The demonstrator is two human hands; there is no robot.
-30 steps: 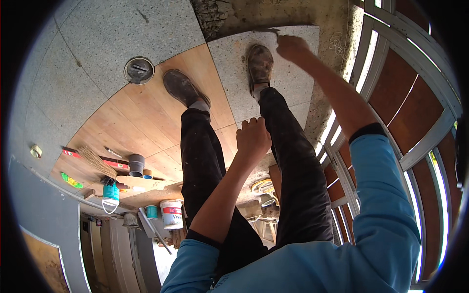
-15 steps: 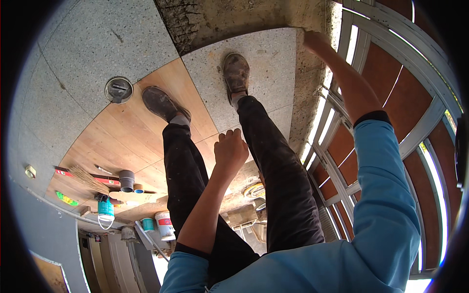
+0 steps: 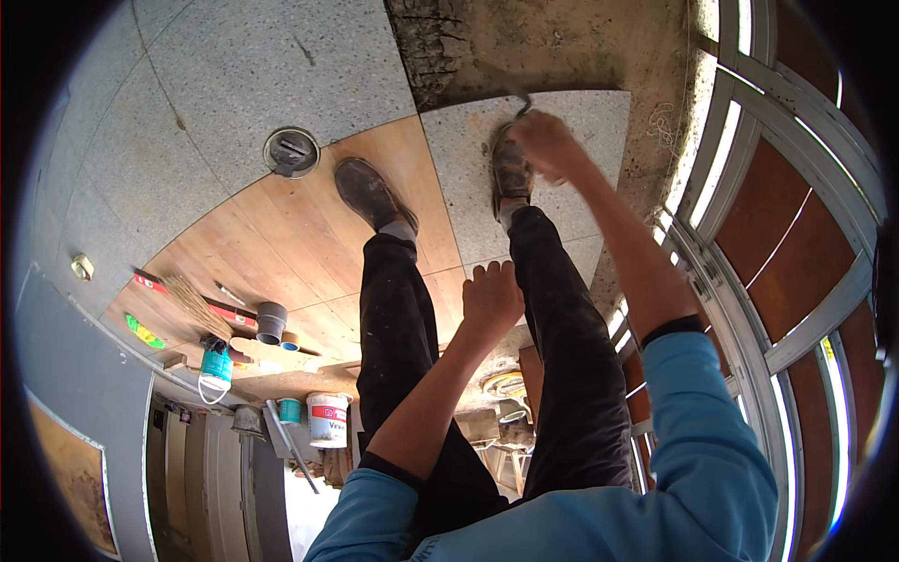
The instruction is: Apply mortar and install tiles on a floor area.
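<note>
My right hand [image 3: 551, 148] is closed around the handle of a trowel [image 3: 506, 82]. Its dark blade and bent neck are blurred and reach past the curved edge of the speckled floor tile [image 3: 459, 178], over the bare rough strip [image 3: 562, 47]. The hand passes above my right shoe [image 3: 512, 173]. Held in a fist, my left hand [image 3: 493, 298] is beside my right shin, its back toward me; the palm side is hidden, so I cannot tell whether anything is in it.
My left shoe [image 3: 368, 194] stands on wood-look flooring [image 3: 272, 244]. A round metal-rimmed container [image 3: 291, 152] lies by its curved edge. A broom [image 3: 197, 304], grey pipe piece [image 3: 272, 322], teal bucket [image 3: 215, 365] and white bucket [image 3: 328, 420] are at left. A metal-framed panel gate [image 3: 768, 215] runs along the right.
My right hand has swung left from beside the gate to above my right shoe, and the trowel now shows. My left hand stays in a fist by my leg. The view has shifted left.
</note>
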